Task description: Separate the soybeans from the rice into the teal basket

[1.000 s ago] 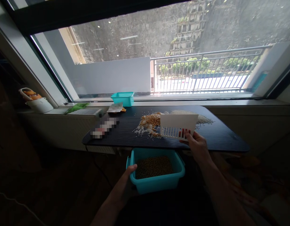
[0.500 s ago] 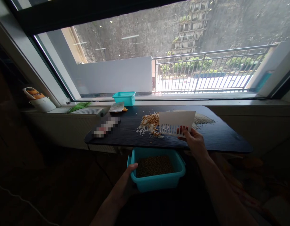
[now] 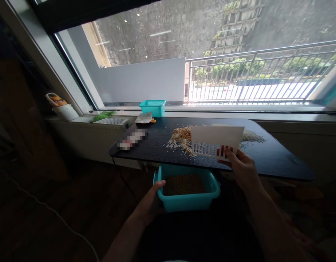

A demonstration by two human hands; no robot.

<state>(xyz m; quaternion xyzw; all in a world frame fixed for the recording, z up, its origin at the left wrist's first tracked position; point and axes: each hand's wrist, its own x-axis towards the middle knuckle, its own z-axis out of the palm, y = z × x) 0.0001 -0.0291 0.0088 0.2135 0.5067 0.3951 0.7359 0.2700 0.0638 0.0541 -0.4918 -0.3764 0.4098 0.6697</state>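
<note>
My left hand [image 3: 153, 202] grips the left rim of a teal plastic bin [image 3: 188, 202] held below the front edge of a black table [image 3: 274, 158]. The bin holds brown beans [image 3: 183, 184]. My right hand [image 3: 242, 169] pinches the lower right corner of a white slotted scoop [image 3: 215, 140], which stands on its edge on the table. Left of the scoop lies a pile of yellow beans mixed with white grains [image 3: 181, 137]. More pale grains [image 3: 251, 137] lie to the scoop's right.
A second teal bin [image 3: 153, 107] sits on the window sill behind the table, with a foil packet [image 3: 143, 117] beside it. A white radiator [image 3: 107, 120] with a green bag [image 3: 102, 115] and a white pot [image 3: 64, 111] stand at left. A white cable [image 3: 47, 209] crosses the dark floor.
The view has shifted left and down, so everything sits further right. The scoop has edged slightly towards the table's front edge. Both hands keep their grips.
</note>
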